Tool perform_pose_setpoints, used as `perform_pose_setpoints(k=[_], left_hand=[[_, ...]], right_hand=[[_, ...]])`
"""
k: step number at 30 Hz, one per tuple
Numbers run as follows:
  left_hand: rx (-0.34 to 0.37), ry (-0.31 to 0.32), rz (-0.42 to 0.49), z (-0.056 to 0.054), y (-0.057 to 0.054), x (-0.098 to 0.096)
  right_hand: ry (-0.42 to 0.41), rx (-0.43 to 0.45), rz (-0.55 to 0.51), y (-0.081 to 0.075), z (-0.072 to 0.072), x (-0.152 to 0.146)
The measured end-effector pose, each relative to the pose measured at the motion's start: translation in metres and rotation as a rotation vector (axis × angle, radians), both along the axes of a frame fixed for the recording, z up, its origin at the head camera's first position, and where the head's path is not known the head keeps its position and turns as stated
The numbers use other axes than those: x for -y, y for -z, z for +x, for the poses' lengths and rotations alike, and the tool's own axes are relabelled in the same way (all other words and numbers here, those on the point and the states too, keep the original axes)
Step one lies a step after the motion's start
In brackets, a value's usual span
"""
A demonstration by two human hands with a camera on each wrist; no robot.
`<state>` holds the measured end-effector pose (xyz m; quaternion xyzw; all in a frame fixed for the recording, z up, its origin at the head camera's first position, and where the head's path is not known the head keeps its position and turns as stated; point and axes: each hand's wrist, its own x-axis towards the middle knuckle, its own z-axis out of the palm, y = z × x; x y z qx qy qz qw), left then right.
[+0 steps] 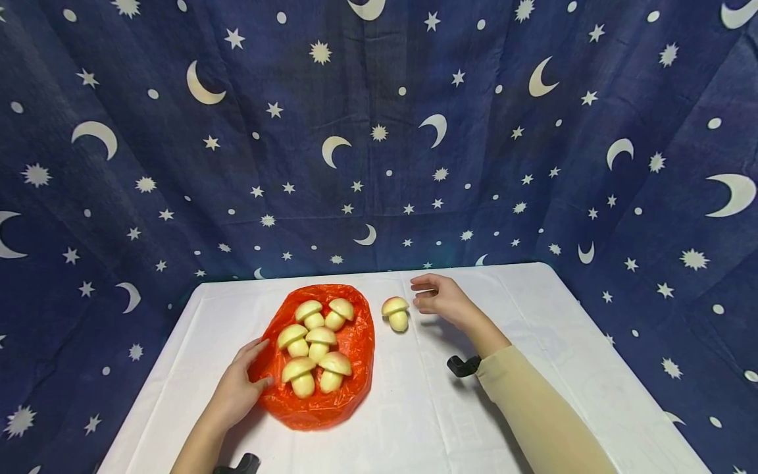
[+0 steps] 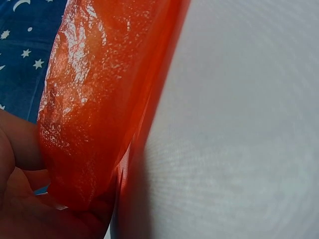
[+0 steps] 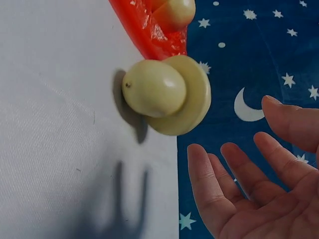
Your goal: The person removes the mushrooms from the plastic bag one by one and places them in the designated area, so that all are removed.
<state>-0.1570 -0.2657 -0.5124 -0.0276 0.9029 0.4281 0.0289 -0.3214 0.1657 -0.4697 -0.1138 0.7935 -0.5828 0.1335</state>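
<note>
A red plastic bag (image 1: 355,401), its mouth spread wide, stands on the white table with several pale yellow toy mushrooms (image 1: 322,342) inside. My left hand (image 1: 239,382) holds the bag's left rim; in the left wrist view the red film (image 2: 94,99) passes between thumb and fingers. One more mushroom (image 1: 395,315), with a reddish top to its cap, lies on the cloth right of the bag. Just to the right of that mushroom hovers my right hand (image 1: 441,299), fingers apart and holding nothing. In the right wrist view a gap separates the fingers (image 3: 204,179) from the mushroom (image 3: 159,92).
A white cloth (image 1: 414,421) covers the table. Behind it hangs a dark blue curtain (image 1: 403,164) with moons and stars. Black wrist mounts (image 1: 464,366) stick out beside both wrists.
</note>
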Motion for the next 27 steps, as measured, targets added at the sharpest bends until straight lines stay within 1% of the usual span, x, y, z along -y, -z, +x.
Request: perform_pose_setpoints(k=[7, 14, 17, 24, 27], left_hand=[[0.023, -0.008, -0.004, 0.001, -0.001, -0.001], [0.003, -0.012, -0.010, 0.001, -0.002, -0.002], [-0.001, -0.010, -0.011, 0.002, -0.002, -0.002], [-0.014, 0.000, -0.010, 0.001, -0.001, -0.001], [-0.013, -0.002, -0.005, 0.001, -0.001, -0.002]], right_hand=[[-0.033, -0.040, -0.018, -0.007, 0.013, 0.006], [-0.076, -0.083, -0.050, -0.013, 0.026, 0.015], [-0.093, -0.094, -0.060, -0.013, 0.031, 0.020], [-0.131, -0.121, -0.031, -0.013, 0.042, 0.033], [-0.147, -0.101, -0.048, -0.012, 0.046, 0.040]])
